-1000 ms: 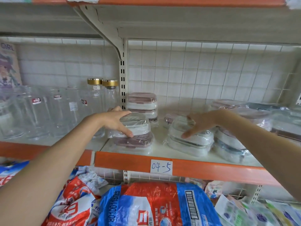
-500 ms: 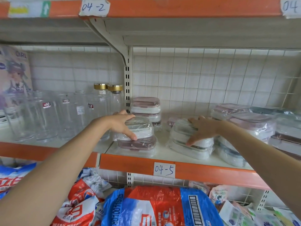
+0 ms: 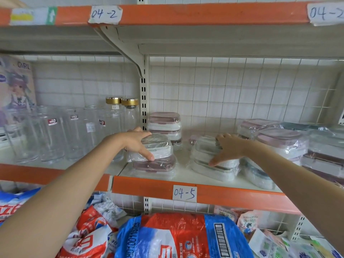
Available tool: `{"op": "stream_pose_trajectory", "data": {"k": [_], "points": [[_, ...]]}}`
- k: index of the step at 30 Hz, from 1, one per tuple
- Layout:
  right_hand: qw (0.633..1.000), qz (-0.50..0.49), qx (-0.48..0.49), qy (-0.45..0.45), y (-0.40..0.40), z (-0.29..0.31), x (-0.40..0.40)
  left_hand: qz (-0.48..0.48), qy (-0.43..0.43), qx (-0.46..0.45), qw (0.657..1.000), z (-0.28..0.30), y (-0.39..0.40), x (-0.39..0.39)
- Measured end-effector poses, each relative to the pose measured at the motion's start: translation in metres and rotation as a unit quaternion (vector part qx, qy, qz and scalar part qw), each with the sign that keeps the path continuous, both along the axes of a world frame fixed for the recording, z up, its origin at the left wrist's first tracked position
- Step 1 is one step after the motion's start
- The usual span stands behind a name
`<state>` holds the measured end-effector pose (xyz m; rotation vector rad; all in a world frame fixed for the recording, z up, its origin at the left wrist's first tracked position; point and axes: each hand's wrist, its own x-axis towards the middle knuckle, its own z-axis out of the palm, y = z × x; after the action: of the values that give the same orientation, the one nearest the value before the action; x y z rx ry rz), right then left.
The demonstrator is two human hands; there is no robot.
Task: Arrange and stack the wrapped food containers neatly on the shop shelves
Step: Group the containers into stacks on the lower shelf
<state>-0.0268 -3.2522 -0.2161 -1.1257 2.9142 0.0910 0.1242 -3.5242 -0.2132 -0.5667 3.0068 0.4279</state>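
Partly hidden, containers [image 3: 160, 146] (wrapped) — under hands [image 3: 136, 140]

Hands [image 3: 136, 141] on wrapped containers [image 3: 158, 146]

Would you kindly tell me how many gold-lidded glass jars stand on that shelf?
2: one gold-lidded glass jar at the back behind the clear glass tumblers, the other beside it, against the upright. More may be hidden.
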Motion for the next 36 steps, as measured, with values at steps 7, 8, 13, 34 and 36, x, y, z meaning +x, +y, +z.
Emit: {"op": "stream_pose_trajectory", "data": {"k": [7, 8, 13, 34, 36], "points": [[1.000, 0.004, 0.020, 0.006, 0.004, 0.021, 0.011, -0.059, 0.091, -0.065, 0.992, 0.023, 0.018, 0.001], [0.999, 0.014, -0.020, -0.027, 0.006, 0.029, 0.013, -0.078, 0.116, -0.065, 0.988, 0.030, 0.025, -0.002], [0.970, 0.100, -0.196, -0.107, 0.009, 0.058, 0.029, -0.183, 0.194, -0.053, 0.962, 0.051, 0.074, -0.028], [1.000, 0.014, -0.006, 0.005, 0.026, 0.045, 0.003, -0.079, -0.075, -0.001, 0.994, -0.007, 0.005, 0.005], [0.999, 0.008, 0.011, 0.029, 0.026, 0.042, 0.004, -0.070, -0.043, 0.018, 0.996, -0.002, -0.002, 0.010]]}}
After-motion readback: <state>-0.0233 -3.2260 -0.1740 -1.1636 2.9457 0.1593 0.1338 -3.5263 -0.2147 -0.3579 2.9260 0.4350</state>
